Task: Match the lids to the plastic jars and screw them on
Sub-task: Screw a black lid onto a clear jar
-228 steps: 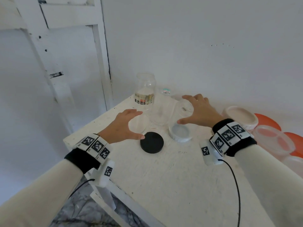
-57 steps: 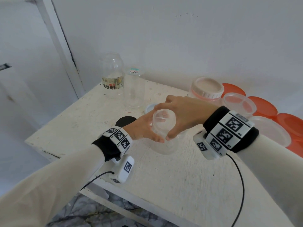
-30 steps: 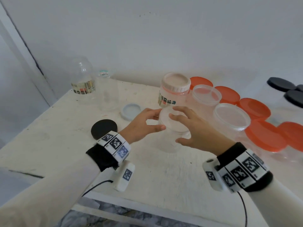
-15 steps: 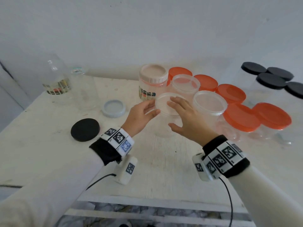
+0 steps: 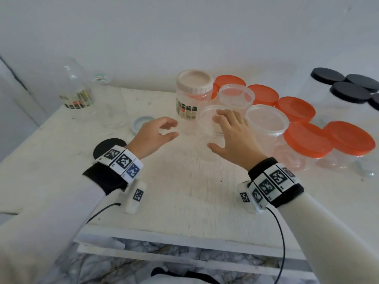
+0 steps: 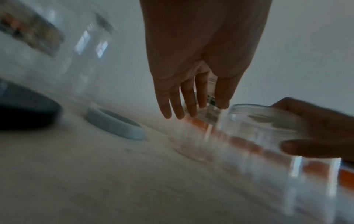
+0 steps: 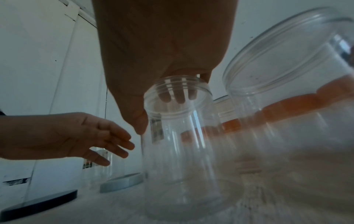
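Observation:
A clear plastic jar with a clear lid [image 5: 206, 119] stands on the white table [image 5: 184, 191], just in front of a cream-lidded jar [image 5: 194, 87]. My right hand [image 5: 214, 132] grips its top, fingers over the far side of the lid and thumb against the near wall; the right wrist view shows the jar [image 7: 178, 136] under my palm. My left hand [image 5: 174, 129] hovers just left of the jar with relaxed fingers and holds nothing. A black lid [image 5: 106, 146] and a pale blue lid [image 5: 141, 123] lie loose on the left.
Two clear-lidded jars [image 5: 266, 121], several orange-lidded jars [image 5: 307, 140] and black-lidded jars [image 5: 348, 91] crowd the right and back. At the back left stand a labelled glass bottle [image 5: 75, 89] and an open clear jar [image 5: 110, 107]. The table's front edge is near my wrists.
My left hand has let go of the clear jar and drawn back to the left. My right hand stays on the jar's lid, with the jar now beside the closed jars.

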Motion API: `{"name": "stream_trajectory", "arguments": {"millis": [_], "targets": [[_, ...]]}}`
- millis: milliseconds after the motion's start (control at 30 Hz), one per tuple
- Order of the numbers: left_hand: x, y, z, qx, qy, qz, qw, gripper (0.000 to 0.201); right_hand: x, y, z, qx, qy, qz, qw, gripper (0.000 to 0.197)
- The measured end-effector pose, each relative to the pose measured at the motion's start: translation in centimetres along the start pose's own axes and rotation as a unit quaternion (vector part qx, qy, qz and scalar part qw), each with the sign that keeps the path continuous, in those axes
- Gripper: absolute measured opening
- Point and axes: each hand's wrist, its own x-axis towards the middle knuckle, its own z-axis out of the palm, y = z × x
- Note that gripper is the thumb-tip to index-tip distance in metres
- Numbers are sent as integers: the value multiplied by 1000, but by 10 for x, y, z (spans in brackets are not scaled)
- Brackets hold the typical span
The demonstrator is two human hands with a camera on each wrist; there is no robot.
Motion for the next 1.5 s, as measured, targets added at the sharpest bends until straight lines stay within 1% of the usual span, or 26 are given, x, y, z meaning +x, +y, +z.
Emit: {"name": "stream_trajectory", "arguments": {"millis": [100,200,300,367,433,500,700,767,833,933,967,1033,1133,1233,1333,1433,1500], "targets": [[-7,-27,-28,137,-9,-11,990,37,0,-3,1,-7,9,5,1000,61],[-16,-53,-54,227,-36,-56,972,49,1,-6,2,-11,11,9,1000,60],[-23,-68,-72,274,-77,-138,949,73,2,-9,4,-13,22,12,1000,60],[-27,-75,-78,300,-111,-182,930,84,2,-10,5,-17,23,12,1000,60],[-31,-79,-80,314,-138,-208,916,89,3,-10,4,-24,21,8,999,60],[-35,-81,-78,317,-147,-219,911,89,3,-10,4,-31,19,5,999,60],[-37,-75,-78,319,-139,-225,910,80,1,-12,2,-28,26,3,999,61],[-38,-73,-80,308,-135,-226,914,79,1,-13,0,-36,17,-1,999,62],[-41,-72,-83,288,-118,-220,925,78,1,-12,-3,-40,0,-7,999,65],[-45,-69,-89,245,-70,-192,948,76,4,-11,-10,-33,-26,-4,999,73],[-48,-68,-92,224,-52,-178,957,75,5,-13,-13,-21,-24,3,999,74],[-55,-67,-98,184,-17,-146,972,75,8,-22,-18,22,10,9,1000,68],[-64,-65,-109,158,37,-106,981,77,17,-46,-22,80,78,-39,993,51],[-70,-68,-127,148,79,-76,983,76,36,-81,-20,145,94,-85,981,39],[-73,-78,-156,155,101,-59,981,80,71,-121,-14,182,84,-116,973,39],[-73,-91,-190,149,91,-58,983,79,114,-158,-5,202,68,-109,971,44],[-71,-101,-209,154,83,-48,983,79,143,-178,4,206,52,-99,972,50]]}}
